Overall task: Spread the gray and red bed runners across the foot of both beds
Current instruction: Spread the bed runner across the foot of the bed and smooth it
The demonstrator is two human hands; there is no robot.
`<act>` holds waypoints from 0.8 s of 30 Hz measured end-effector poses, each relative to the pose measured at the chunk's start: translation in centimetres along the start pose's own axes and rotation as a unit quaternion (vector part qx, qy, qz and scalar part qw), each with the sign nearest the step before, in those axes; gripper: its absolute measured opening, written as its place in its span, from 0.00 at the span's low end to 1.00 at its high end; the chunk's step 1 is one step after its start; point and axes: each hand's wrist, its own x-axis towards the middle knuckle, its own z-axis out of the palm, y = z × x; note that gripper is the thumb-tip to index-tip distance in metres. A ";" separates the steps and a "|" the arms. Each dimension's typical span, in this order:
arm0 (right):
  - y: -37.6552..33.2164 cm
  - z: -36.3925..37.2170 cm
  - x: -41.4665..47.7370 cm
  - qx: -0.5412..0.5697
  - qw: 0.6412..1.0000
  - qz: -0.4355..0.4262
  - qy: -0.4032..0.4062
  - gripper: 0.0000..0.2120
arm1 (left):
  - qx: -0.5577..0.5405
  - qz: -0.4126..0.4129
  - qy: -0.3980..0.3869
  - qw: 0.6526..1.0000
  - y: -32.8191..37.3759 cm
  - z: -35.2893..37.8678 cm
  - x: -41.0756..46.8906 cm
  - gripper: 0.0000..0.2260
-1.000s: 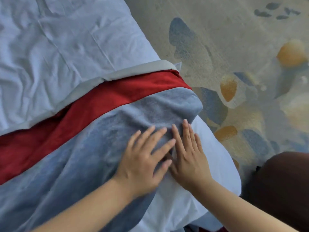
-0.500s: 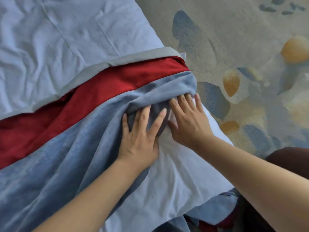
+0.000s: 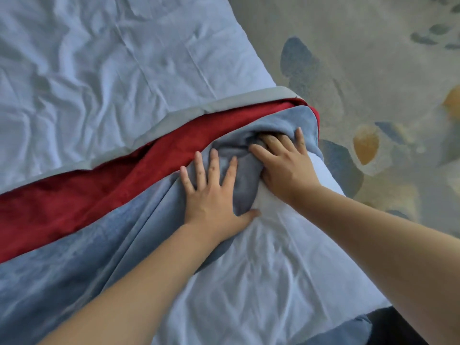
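A bed runner lies slantwise across the white bed. It shows a wide blue-gray plush part, a red band and a pale gray border. Near the bed's right edge the gray plush is bunched into a dark fold. My left hand presses flat on the gray plush with fingers spread, its thumb on the white sheet. My right hand has its fingers tucked into the fold, thumb lying over the bunch.
To the right of the bed lies patterned carpet with blue and orange leaf shapes. White sheet lies bare below my hands. A dark shape sits at the bottom right, beside a bit of gray cloth.
Both hands have slid the gray plush up toward the red band, bunching it and baring more white sheet. My right fingers, flat before, now dig into the fold.
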 end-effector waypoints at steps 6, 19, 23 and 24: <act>0.4 -1.3 0.9 0.011 0.998 -0.066 0.011 0.20 | -0.011 0.006 -0.018 1.000 1.4 -1.2 -1.3 0.46; 5.0 -3.4 -10.6 -0.037 0.992 0.064 0.104 0.13 | -0.458 0.081 -0.170 0.869 7.4 -4.6 -7.1 0.39; 3.3 -1.7 -9.9 0.094 0.945 0.274 0.153 0.24 | -0.601 0.071 -0.242 0.759 7.6 -5.0 -8.2 0.39; 3.1 -1.2 -10.0 0.148 0.927 0.305 0.161 0.23 | -0.615 0.072 -0.248 0.745 7.5 -5.0 -8.3 0.40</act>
